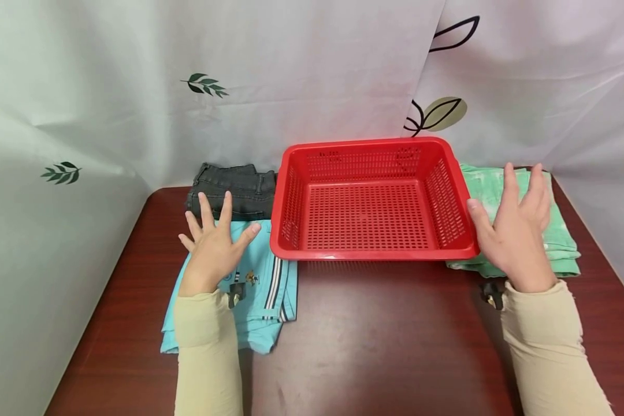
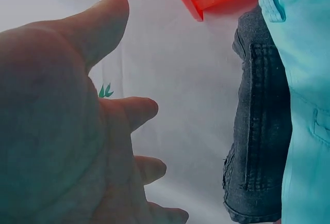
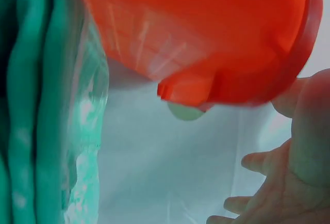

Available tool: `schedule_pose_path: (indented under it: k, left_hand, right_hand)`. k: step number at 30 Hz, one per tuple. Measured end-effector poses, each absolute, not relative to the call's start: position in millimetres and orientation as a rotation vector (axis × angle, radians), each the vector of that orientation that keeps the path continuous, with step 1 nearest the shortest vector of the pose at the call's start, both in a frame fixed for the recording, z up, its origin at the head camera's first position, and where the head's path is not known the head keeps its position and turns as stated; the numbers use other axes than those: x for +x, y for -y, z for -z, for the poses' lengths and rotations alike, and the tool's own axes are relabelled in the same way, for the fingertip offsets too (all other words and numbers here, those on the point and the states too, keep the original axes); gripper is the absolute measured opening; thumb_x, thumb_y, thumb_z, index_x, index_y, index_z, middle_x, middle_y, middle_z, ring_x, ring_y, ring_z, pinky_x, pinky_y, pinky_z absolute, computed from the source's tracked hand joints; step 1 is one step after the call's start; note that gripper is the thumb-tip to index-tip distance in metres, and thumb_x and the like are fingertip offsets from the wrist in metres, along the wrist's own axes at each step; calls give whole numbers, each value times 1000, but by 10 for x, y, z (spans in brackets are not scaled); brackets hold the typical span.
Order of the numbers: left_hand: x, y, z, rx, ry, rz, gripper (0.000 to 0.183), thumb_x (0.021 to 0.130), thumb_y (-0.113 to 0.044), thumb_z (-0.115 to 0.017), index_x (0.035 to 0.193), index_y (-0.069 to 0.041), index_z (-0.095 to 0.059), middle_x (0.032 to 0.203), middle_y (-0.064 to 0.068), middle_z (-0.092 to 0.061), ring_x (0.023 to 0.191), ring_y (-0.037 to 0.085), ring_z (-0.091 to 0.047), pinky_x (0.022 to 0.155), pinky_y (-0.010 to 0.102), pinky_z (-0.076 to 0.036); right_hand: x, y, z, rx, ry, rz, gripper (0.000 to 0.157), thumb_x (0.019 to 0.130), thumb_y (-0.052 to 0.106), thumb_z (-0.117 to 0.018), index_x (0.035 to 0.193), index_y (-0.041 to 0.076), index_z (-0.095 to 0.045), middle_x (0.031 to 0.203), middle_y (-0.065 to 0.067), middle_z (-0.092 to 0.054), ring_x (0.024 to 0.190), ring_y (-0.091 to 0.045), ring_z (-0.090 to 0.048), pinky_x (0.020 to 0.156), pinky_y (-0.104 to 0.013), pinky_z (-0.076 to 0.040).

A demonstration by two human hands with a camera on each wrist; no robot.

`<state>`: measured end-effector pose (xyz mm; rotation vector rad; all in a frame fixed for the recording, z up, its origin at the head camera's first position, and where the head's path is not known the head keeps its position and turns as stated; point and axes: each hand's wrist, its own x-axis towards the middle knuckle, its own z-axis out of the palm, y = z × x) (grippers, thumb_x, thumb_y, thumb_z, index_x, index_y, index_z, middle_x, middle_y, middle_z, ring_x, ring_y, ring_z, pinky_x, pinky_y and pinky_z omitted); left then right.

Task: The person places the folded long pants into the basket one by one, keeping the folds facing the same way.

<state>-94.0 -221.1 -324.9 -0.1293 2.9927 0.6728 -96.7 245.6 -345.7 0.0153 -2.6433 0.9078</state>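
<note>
A red plastic basket (image 1: 364, 255) with perforated walls and floor stands at the back of the table, with nothing in it. My left hand (image 1: 213, 251), fingers spread, is over folded light-blue trousers (image 1: 262, 289) with striped trim. Behind these lies a folded dark grey denim garment (image 1: 234, 185), partly overlapped by my fingertips in the head view. On the other side my right hand (image 1: 520, 231) is spread too, its thumb right at the basket's right rim. Beneath and beyond it is a stack of folded green-and-white cloth (image 1: 556, 231), partly hidden by the hand.
The dark red-brown wooden table (image 1: 374, 341) runs toward me between my forearms. A pale curtain (image 1: 301, 69) with leaf prints hangs behind it and along both sides. Both forearms wear cream sleeves (image 1: 208, 346), with a small black device at each wrist.
</note>
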Motion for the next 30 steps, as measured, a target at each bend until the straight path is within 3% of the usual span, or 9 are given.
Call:
schedule_pose_path:
  k: [12,30]
  left_hand:
    - [-821,2355,3271,-186,-2992,-676,96,95,-64,-50,163,-19,2,162,20,27,143,58,22,101,82,9]
    - [-662,2505,3284,-248,-2914,-684,99,95,-69,-46,162,-19,7,161,19,28,141,61,18,98,86,-1]
  right_hand:
    - [-943,-2256,3459,126,2645,-887,81,96,24,-60,160,0,-15,165,-24,1,150,-43,3,115,-67,5]
    - [-871,-1969,3422,352,2654,-876,82,94,23,-66,159,3,-21,162,-26,-14,149,-47,-6,113,-72,-5]
